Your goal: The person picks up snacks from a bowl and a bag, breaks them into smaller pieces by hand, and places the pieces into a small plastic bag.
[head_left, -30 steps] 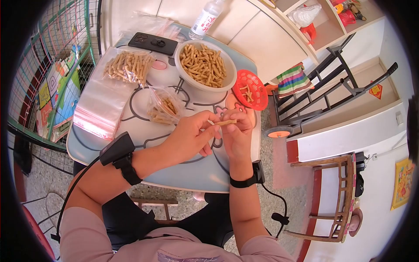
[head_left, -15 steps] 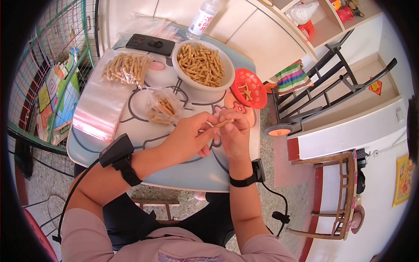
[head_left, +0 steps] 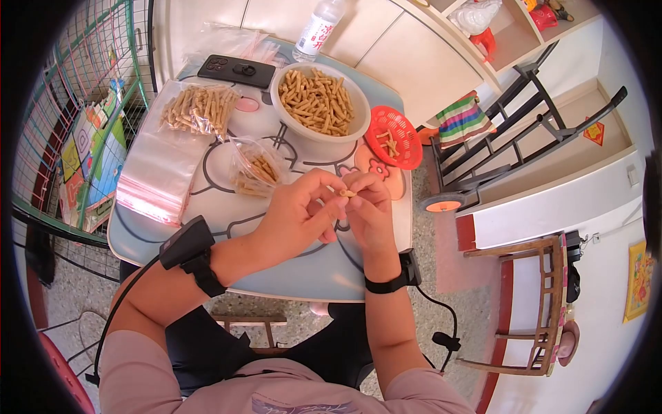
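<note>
Over the front part of the table, my left hand and my right hand meet fingertip to fingertip. Both pinch one short tan stick, partly covered by the fingers. Beyond them, a white bowl is heaped with similar tan sticks. A red plastic basket to its right has several sticks in it. Left of my hands lies a small clear bag partly filled with sticks. A fuller clear bag of sticks rests farther back, above a stack of flat clear bags.
The patterned table also carries a black phone, a water bottle and more clear bags at the back. A green wire cage stands left. On the right are a folded black trolley and a wooden chair.
The stick between my fingertips has turned, so less of its length shows. My right fingers have shifted slightly left and closed in around it. The things on the table have stayed put.
</note>
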The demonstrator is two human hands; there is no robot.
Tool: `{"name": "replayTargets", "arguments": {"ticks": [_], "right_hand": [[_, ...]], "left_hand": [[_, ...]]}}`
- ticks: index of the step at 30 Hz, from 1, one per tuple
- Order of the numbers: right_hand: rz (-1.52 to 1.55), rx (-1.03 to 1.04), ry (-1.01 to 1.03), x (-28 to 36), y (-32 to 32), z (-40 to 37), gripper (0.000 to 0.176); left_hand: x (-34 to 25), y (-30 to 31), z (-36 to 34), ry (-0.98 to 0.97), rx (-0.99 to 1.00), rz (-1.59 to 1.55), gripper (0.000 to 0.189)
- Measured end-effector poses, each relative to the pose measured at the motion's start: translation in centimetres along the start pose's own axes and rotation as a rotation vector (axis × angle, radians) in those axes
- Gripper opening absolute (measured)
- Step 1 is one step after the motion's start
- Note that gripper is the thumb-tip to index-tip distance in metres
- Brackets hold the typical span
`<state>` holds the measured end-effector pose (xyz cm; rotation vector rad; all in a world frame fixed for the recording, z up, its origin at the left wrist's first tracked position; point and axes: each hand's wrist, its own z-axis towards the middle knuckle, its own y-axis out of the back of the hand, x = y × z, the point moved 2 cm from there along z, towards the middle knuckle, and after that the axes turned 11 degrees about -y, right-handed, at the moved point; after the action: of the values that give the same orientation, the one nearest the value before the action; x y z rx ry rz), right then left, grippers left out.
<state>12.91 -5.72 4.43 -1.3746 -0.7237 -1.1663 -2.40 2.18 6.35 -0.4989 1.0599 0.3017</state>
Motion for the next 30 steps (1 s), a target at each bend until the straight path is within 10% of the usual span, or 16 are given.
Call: {"name": "replayTargets", "arguments": {"ticks": [30], "right_hand": [[-0.095,-0.057,-0.041,-0.7,0.8,0.1,0.013]], "left_hand": [[-0.2,0.2,0.1,0.024,0.005,-0.036,0.018]]}}
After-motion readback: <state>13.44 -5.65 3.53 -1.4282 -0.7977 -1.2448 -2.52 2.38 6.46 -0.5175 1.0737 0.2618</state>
